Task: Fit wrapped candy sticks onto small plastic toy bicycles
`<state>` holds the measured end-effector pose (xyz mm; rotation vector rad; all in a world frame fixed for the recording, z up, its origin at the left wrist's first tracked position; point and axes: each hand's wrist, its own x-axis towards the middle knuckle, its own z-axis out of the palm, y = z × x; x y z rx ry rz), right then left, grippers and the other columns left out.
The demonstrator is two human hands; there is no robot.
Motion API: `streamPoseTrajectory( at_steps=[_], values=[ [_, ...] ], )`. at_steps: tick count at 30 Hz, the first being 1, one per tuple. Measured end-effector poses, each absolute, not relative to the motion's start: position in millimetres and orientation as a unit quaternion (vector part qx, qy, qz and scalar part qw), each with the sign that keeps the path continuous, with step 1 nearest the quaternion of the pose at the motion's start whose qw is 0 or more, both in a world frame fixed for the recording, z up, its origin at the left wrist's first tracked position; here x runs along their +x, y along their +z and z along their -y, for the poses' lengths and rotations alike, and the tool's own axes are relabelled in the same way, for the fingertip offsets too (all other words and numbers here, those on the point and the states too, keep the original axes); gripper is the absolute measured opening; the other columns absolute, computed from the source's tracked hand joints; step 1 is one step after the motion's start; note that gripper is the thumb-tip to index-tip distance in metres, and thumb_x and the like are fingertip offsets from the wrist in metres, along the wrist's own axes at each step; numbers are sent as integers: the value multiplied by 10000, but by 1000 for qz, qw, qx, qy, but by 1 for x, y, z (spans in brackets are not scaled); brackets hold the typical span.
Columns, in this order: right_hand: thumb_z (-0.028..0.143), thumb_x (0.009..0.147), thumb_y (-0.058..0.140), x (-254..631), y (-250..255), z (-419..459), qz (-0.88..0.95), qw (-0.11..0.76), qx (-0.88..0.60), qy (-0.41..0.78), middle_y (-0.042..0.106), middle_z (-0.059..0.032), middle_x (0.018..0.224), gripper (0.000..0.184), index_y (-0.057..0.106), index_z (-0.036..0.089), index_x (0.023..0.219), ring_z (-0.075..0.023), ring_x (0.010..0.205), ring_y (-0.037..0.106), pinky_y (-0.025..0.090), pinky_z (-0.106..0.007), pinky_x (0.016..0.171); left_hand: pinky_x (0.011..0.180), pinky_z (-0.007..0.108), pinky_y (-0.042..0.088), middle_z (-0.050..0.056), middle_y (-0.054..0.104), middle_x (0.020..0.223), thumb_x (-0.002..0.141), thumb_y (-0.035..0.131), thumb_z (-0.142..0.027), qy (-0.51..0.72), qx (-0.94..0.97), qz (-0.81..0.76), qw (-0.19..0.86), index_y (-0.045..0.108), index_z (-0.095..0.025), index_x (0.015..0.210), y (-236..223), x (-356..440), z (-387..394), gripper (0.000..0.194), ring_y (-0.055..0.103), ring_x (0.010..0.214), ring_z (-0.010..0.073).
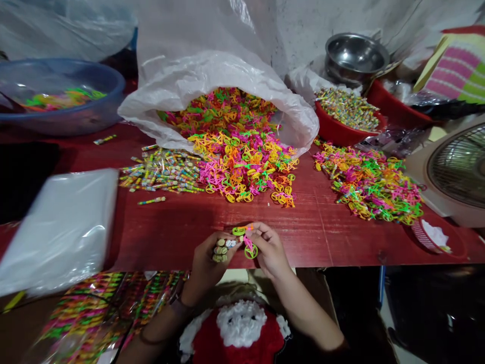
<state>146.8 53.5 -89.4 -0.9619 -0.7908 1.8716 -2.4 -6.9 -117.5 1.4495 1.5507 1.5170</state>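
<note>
Two items held just above the red wooden tabletop (178, 237): short wrapped candy sticks (220, 250) pressed together in the left grip (206, 265); one pink-and-green plastic toy bicycle (246, 241) pinched by the right grip (267, 250), close beside the sticks. Beyond, one multicoloured plastic toy heap (235, 156) spilling from a white plastic sack (182, 86); one steel bowl (356, 53); one desk fan (460, 167); one pale wall (322, 20).

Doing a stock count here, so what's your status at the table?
Left hand gripping wrapped sticks. Right hand holding pink-green plastic bicycle toy. Toy heap well ahead.
</note>
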Motion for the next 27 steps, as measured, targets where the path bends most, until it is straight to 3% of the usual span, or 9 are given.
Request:
streamPoseTrajectory(
  at_steps=[6,13,18,23,25,27],
  values=[
    [466,734,882,144,-100,-48,339,446,-395,728,637,21,727,367,679,192,870,-100,605,514,400,-219,566,766,249,607,26,774,902,866,732,-189,569,543,-568,245,697,-194,921,-125,-3,11,66,759,845,168],
    [499,860,760,146,-97,-45,481,449,-442,609,520,44,697,336,571,223,832,-118,629,452,396,-243,606,764,257,571,36,772,928,854,682,-126,517,583,-585,226,703,-200,939,-130,-9,17,116,740,856,172],
    [426,925,688,147,-99,-41,547,433,-463,547,547,32,736,235,584,216,905,-126,652,496,379,-251,605,770,283,564,49,775,926,825,634,-73,498,615,-566,230,711,-197,966,-129,-10,14,204,733,856,184],
    [415,928,684,174,-86,-59,589,407,-439,543,631,-1,757,217,668,201,954,-143,660,547,421,-264,613,799,273,567,65,780,988,897,682,-192,475,608,-572,279,693,-199,980,-121,-5,14,84,736,887,178],
    [427,931,680,209,-69,-82,586,459,-455,489,698,-47,854,242,693,196,1001,-173,724,606,471,-297,662,722,235,544,40,766,920,896,724,-257,457,594,-594,293,669,-195,983,-120,-4,15,120,714,794,148],
    [442,926,678,253,-48,-112,544,557,-523,347,709,-91,931,274,686,192,1036,-212,787,631,504,-352,713,616,201,488,-4,718,793,880,758,-310,452,573,-620,289,629,-192,936,-121,-4,16,184,644,655,110]
  ],
)
